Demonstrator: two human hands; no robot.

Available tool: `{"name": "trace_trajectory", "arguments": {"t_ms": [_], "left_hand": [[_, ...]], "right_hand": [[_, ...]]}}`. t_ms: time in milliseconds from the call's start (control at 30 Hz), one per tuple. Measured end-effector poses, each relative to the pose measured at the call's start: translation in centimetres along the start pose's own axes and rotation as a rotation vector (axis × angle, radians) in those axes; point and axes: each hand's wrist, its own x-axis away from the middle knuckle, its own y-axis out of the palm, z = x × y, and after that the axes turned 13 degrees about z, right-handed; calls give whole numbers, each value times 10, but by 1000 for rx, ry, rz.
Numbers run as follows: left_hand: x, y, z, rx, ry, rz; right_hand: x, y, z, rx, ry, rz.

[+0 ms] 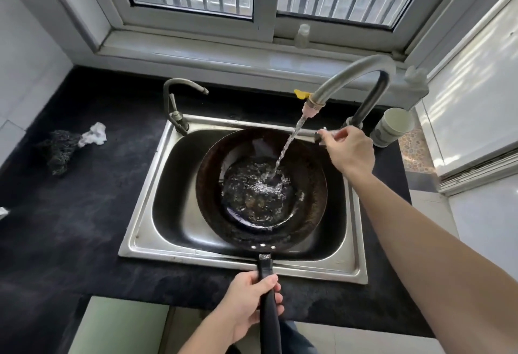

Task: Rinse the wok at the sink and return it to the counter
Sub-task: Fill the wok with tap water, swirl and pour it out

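A dark, worn wok point(308, 174) sits inside the steel sink point(140, 227), its long black handle reaching over the front rim toward me. My left hand point(249, 300) is wrapped around that handle. Water streams from the tall curved faucet point(353, 76) through its pink nozzle and pools in the wok's bottom. My right hand point(350, 151) grips the faucet's lever handle point(319, 135) at the sink's back right corner.
The sink is set in a black counter point(70, 213). A dark scouring pad point(60, 149) and crumpled white tissue point(94, 134) lie at the left. A second small tap point(179, 101) stands back left. A white cup point(391, 126) stands at the right, under the window.
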Motion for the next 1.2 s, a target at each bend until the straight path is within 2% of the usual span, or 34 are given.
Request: {"name": "trace_trajectory", "arguments": {"t_ms": [133,267,367,533,733,833,1033,1200], "left_hand": [[-2,-1,-1,4,-3,-4],[-3,-2,-1,13,4,-22],[-4,-2,-1,26,10,-36],[-5,-3,-1,40,9,-58],[-7,-4,-1,39,8,-76],[-8,-6,-2,26,26,-88],[-6,-9,-1,-36,61,-129],[-7,-7,2,-9,30,-134]], "right_hand": [[-5,-1,-3,-36,80,40],[-1,2,-3,-183,232,36],[10,-7,-6,-240,269,15],[50,-33,4,-175,246,-179],[143,-56,25,-187,257,-267],[202,-64,38,-106,261,-347],[280,-62,60,59,418,-565],[292,-50,57,-189,653,-780]]}}
